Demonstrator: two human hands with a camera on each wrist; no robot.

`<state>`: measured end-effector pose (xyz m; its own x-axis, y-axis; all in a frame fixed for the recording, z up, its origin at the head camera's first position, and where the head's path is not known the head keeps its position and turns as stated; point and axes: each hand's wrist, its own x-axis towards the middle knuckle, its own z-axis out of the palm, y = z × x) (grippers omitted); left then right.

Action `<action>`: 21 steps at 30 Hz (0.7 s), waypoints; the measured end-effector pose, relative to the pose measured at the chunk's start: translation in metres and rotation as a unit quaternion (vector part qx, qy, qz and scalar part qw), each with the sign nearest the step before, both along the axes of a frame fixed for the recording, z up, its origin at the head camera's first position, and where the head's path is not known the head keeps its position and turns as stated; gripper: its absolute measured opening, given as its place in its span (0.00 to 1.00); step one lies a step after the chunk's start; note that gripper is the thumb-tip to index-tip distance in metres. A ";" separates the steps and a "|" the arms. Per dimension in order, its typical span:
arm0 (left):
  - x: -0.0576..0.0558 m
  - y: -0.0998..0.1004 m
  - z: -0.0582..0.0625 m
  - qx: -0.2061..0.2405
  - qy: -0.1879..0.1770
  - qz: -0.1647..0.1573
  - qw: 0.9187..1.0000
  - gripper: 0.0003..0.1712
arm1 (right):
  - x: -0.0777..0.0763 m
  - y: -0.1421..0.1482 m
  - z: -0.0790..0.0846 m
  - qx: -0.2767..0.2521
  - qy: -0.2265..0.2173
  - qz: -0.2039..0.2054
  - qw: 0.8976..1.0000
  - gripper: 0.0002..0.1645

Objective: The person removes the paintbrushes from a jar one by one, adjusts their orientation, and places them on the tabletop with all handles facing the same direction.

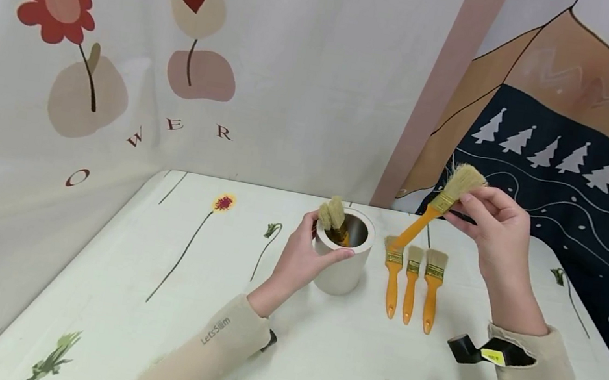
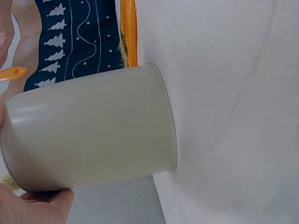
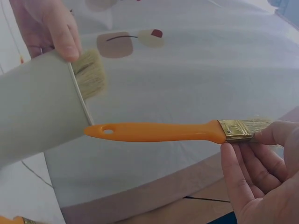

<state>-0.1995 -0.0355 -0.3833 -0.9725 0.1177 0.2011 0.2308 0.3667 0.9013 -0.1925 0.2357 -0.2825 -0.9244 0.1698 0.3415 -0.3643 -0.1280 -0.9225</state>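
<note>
Head view. On the bench (image 1: 101,324), just above centre: pale pot (image 1: 340,274), mouth upward. Clasped round the pot: left hand (image 1: 302,256), thumb along the near rim. Inside the pot: pot brushes (image 1: 335,213), bristles up, leaning to 11 o'clock. Pinched in the right hand (image 1: 500,232) between thumb and fingers: brush (image 1: 431,210), off the bench at the pot's 2 o'clock, bristles to 1 o'clock, orange handle to 7. At the pot's 4 o'clock, in a row on the bench, bristles away from the sleeves: three spare brushes (image 1: 410,291), leftmost partly covered in view by the brush's handle. At 12 o'clock: flower cloth (image 1: 322,74). At 2 o'clock: tree cloth (image 1: 571,161).

Left wrist view. Large at 9 o'clock: pot, base to 3 o'clock. Around it: left hand, mostly at 8 o'clock. At 10 o'clock: handle end of the brush. Near 12 o'clock: orange handles.

Right wrist view. At 4 o'clock: right hand, gripping the brush about ferrule and bristles. Handle to 9 o'clock, tip overlapping the pot's rim in view. At 10 o'clock: left hand on the pot.
</note>
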 end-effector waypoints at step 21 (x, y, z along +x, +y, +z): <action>0.000 -0.001 0.000 0.000 0.002 -0.002 1.000 0.53 | 0.005 0.036 -0.018 -0.009 -0.037 -0.022 0.999 0.02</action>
<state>-0.1994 -0.0362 -0.3835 -0.9712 0.1210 0.2051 0.2357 0.3662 0.9002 -0.1876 0.2716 -0.3004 -0.9387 0.2163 0.2684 -0.3000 -0.1293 -0.9451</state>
